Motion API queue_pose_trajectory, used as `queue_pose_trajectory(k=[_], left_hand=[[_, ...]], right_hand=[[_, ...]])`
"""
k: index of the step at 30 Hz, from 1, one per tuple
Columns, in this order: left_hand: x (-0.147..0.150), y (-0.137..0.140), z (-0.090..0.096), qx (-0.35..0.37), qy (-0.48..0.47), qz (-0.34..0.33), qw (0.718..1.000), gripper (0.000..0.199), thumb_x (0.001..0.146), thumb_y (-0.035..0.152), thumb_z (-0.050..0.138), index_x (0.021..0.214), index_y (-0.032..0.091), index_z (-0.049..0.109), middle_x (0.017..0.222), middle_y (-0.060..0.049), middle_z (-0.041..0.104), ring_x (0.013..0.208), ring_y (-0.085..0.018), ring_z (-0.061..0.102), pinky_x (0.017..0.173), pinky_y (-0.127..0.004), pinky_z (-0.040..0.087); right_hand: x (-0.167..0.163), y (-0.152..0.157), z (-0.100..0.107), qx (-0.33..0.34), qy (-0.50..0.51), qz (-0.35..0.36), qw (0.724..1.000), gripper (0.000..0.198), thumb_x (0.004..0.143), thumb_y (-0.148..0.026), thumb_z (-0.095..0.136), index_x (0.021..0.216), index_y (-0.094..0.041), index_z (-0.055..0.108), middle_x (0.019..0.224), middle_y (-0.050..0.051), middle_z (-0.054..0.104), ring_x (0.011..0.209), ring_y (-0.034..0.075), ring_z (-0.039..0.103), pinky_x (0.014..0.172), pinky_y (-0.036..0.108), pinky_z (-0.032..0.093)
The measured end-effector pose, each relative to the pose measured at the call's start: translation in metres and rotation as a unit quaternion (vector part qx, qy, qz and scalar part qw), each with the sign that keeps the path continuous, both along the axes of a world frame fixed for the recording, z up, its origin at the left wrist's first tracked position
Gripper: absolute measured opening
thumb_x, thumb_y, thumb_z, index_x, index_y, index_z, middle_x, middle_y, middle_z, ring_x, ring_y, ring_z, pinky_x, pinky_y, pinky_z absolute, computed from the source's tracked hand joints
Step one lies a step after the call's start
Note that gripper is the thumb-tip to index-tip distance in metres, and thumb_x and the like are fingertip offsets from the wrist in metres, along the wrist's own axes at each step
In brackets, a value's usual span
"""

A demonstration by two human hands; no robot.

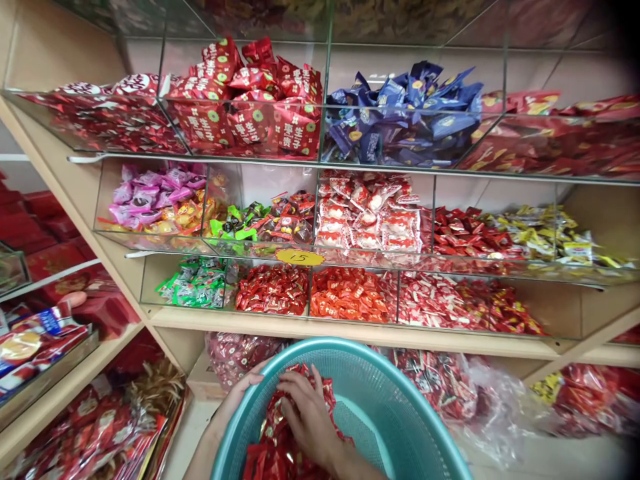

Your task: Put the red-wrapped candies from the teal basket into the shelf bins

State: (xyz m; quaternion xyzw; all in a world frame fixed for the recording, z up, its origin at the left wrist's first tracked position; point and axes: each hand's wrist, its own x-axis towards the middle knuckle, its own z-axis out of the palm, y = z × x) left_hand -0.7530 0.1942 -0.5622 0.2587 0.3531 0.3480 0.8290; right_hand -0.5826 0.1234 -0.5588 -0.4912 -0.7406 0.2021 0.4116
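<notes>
Nearest to us stands a teal basket, its perforated wall bare on the right, with a heap of shiny red packets lying inside against the left. Our left hand is at the basket's left rim, fingers bent over the edge; how tightly they close we cannot tell. Our right hand reaches down into the basket, palm toward the heap, fingers bent and slightly parted on the packets; their tips are partly hidden, so we cannot tell whether they have hold of any. Just beyond, under the shelf, we see a maroon patterned bag to the left and a clear plastic bag to the right. Above these, the lowest row of clear bins holds green packets at the left and orange-red sweets near the middle. A yellow label reading 15 hangs on the row above, where we find pink sweets and red-and-white sweets. Higher up, blue packets fill a bin beside large red pouches.
</notes>
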Motion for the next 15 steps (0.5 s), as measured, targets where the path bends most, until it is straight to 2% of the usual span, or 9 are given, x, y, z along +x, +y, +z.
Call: queue_pose_trajectory(k=[2, 4, 7, 9, 12, 13, 15], left_hand=[[0.001, -0.001, 0.004, 0.009, 0.035, -0.012, 0.999, 0.065, 0.075, 0.022, 0.054, 0.137, 0.019, 0.032, 0.098, -0.004, 0.064, 0.060, -0.012, 0.054, 0.056, -0.022, 0.042], [0.003, -0.002, 0.009, 0.017, 0.067, -0.025, 0.997, 0.069, 0.076, 0.024, 0.055, 0.138, 0.018, 0.027, 0.096, -0.004, 0.065, 0.054, -0.011, 0.051, 0.048, -0.021, 0.037], [0.004, -0.002, 0.014, 0.021, 0.084, -0.026, 0.996, 0.071, 0.076, 0.023, 0.054, 0.140, 0.015, 0.024, 0.095, -0.004, 0.065, 0.055, -0.012, 0.053, 0.052, -0.022, 0.040], [0.004, -0.002, 0.015, 0.027, 0.078, -0.031, 0.996, 0.070, 0.078, 0.023, 0.053, 0.141, 0.017, 0.022, 0.099, -0.004, 0.065, 0.058, -0.012, 0.055, 0.056, -0.022, 0.042], [0.002, -0.004, 0.015, 0.033, 0.066, -0.037, 0.997, 0.070, 0.079, 0.021, 0.051, 0.142, 0.021, 0.021, 0.110, -0.005, 0.061, 0.076, -0.016, 0.061, 0.065, -0.022, 0.045], [0.002, -0.005, 0.015, 0.031, 0.064, -0.034, 0.997, 0.069, 0.079, 0.021, 0.051, 0.142, 0.021, 0.022, 0.113, -0.005, 0.060, 0.082, -0.017, 0.062, 0.068, -0.022, 0.046], [0.002, -0.005, 0.015, 0.022, 0.054, -0.028, 0.998, 0.069, 0.078, 0.020, 0.051, 0.142, 0.020, 0.024, 0.117, -0.007, 0.058, 0.092, -0.020, 0.061, 0.076, -0.024, 0.047]], right_hand=[[0.002, 0.001, -0.003, 0.013, 0.017, -0.001, 1.000, 0.031, 0.087, -0.014, 0.041, 0.111, -0.028, 0.054, 0.121, 0.004, 0.054, 0.115, 0.018, 0.047, 0.107, 0.047, 0.022], [0.003, 0.003, -0.006, 0.023, 0.048, -0.017, 0.998, 0.029, 0.088, -0.015, 0.039, 0.109, -0.025, 0.055, 0.123, 0.006, 0.050, 0.117, 0.018, 0.044, 0.102, 0.040, 0.033], [0.009, 0.004, -0.009, 0.008, 0.112, -0.072, 0.991, 0.025, 0.089, -0.018, 0.037, 0.104, -0.024, 0.056, 0.120, 0.007, 0.051, 0.113, 0.017, 0.046, 0.098, 0.035, 0.038], [0.021, 0.001, -0.013, -0.024, 0.164, -0.150, 0.975, 0.023, 0.088, -0.023, 0.039, 0.101, -0.023, 0.058, 0.118, 0.007, 0.052, 0.112, 0.018, 0.047, 0.098, 0.036, 0.038], [0.048, -0.008, -0.028, -0.154, 0.217, -0.296, 0.917, 0.023, 0.084, -0.028, 0.041, 0.095, -0.022, 0.059, 0.110, 0.008, 0.057, 0.107, 0.021, 0.052, 0.095, 0.037, 0.041], [0.057, -0.012, -0.034, -0.216, 0.224, -0.324, 0.893, 0.023, 0.082, -0.030, 0.041, 0.093, -0.021, 0.060, 0.106, 0.009, 0.059, 0.103, 0.022, 0.055, 0.092, 0.037, 0.043], [0.071, -0.017, -0.044, -0.317, 0.234, -0.336, 0.855, 0.024, 0.081, -0.033, 0.040, 0.090, -0.022, 0.060, 0.101, 0.009, 0.063, 0.098, 0.023, 0.059, 0.086, 0.037, 0.046]])
